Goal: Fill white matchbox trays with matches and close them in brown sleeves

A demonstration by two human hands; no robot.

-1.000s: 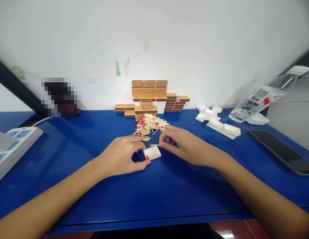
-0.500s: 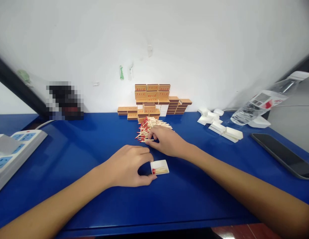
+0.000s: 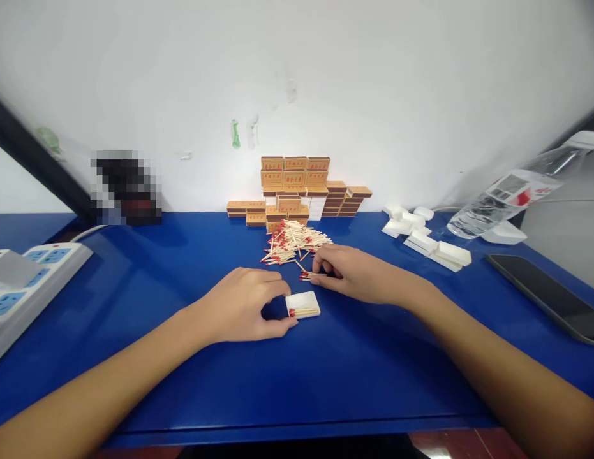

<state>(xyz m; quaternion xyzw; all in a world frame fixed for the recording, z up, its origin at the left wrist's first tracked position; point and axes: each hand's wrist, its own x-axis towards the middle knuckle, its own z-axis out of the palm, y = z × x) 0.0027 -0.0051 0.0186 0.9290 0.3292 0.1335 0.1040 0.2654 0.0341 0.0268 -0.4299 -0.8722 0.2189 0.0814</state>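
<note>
The white tray, partly filled, is gripped at one end by the left hand; the right hand, just drawn back from the match heap beyond the tray, pinches several matches (so a bunch is now separated) near the tray's far edge.

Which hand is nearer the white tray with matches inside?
Left. The left hand holds the white tray by its left end; the right hand is beyond its far right corner, pinching matches.
</note>
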